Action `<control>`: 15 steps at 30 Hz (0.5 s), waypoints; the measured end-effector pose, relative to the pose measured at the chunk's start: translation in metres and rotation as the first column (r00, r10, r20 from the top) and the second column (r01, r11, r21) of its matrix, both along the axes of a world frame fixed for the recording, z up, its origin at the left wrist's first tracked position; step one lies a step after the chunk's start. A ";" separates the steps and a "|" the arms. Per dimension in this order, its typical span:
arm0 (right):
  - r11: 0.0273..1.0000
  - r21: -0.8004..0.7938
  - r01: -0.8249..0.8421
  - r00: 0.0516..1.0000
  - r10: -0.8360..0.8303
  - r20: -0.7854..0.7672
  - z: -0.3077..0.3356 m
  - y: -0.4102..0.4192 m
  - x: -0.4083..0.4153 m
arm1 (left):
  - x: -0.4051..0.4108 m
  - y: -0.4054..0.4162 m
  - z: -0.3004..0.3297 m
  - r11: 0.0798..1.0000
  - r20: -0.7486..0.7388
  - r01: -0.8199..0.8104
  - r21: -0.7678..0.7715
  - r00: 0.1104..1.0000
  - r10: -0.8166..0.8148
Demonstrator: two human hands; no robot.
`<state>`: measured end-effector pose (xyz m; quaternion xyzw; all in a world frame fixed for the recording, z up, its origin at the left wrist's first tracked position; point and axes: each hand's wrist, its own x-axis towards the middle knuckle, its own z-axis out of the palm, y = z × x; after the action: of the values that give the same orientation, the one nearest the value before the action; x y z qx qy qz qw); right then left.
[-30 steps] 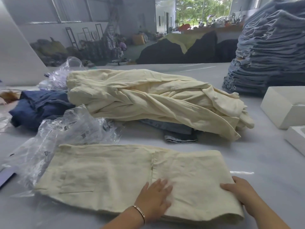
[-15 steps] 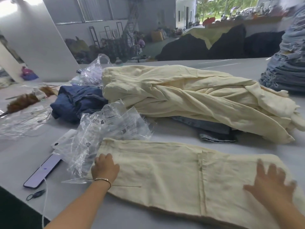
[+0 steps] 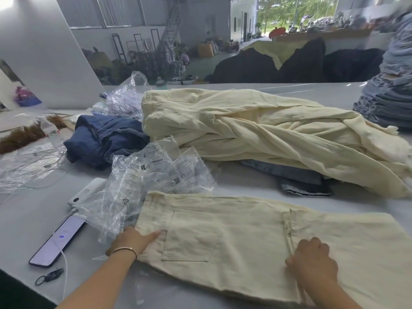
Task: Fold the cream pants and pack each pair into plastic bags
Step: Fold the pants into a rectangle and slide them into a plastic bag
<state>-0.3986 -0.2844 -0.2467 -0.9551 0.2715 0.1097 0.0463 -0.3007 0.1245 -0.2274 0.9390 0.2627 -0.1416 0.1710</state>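
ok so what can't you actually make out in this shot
Head view, the only view:
- Left hand: fingers tucked at the folded cream pants' waist edge, grip unclear.
- Right hand: curled fingers hidden by its own back; whether they pinch the fold cannot be told.
- Folded pants' right end: cut off by the frame edge.
- Plastic bags: crumpled, count unclear, small print unreadable.
- Jeans stack: blurred, cropped at the right.
- Denim under the cream pile: mostly covered.
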 end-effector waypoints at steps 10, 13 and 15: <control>0.981 0.177 -0.083 0.946 0.022 0.324 0.050 0.036 0.053 | -0.003 -0.008 0.013 0.989 0.297 0.146 -0.021 0.946 -0.133; 0.922 0.271 -0.277 0.957 0.240 0.162 0.023 0.074 0.052 | -0.004 -0.013 0.013 0.988 0.331 0.152 0.006 0.932 -0.146; 0.881 0.363 -0.302 0.951 0.307 0.046 0.002 0.087 0.047 | -0.004 -0.015 0.013 0.985 0.341 0.171 0.008 0.926 -0.163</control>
<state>-0.3515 -0.1975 -0.2445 -0.9596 0.0933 0.1704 0.2037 -0.3050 0.1097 -0.2147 0.9663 0.1468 0.0059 0.2113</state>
